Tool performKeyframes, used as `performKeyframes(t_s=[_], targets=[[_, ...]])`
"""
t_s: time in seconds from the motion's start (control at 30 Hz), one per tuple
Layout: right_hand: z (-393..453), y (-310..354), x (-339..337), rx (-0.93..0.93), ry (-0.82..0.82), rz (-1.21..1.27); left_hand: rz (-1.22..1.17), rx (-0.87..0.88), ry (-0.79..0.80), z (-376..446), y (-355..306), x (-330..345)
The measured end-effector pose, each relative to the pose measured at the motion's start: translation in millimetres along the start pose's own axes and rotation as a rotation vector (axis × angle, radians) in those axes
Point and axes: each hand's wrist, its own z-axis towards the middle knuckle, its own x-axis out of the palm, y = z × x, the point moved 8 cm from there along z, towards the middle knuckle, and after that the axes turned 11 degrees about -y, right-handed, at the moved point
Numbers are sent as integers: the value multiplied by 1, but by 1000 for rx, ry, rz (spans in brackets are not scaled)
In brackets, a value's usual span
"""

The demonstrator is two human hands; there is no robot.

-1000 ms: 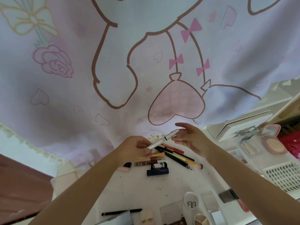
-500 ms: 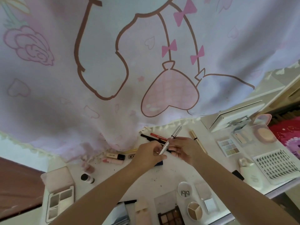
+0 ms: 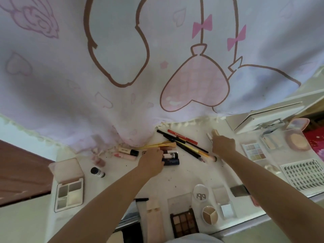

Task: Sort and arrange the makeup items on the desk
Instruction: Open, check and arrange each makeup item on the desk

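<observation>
Both arms stretched over a cluttered white desk [image 3: 184,176] below a pink cartoon curtain [image 3: 122,67]; right hand [image 3: 223,145] closed around a silver pen [image 3: 209,136] at the far edge, beside a gold tube [image 3: 215,132]; left hand [image 3: 152,161] set knuckles-up on a cluster of short tubes [image 3: 171,156], finger position impossible to tell; crossed pencils [image 3: 182,143] between the hands, a pastel palette [image 3: 254,152] just right of the right wrist

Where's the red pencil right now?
In the head view the red pencil lies at the desk's far edge, centre, beside the black pencils, between the left hand and the right hand.
</observation>
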Motion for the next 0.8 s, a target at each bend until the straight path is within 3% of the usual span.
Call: performKeyframes(t_s=[0.5, 0.63, 0.8], targets=[[7, 6, 3, -72, -52, -176, 48, 87, -132, 2, 6, 20], [15, 25, -6, -148, -131, -72, 35, 73, -137, 2, 7, 19], [26, 70, 1, -247, -68, 130, 28, 62, -119, 0, 7, 16]])
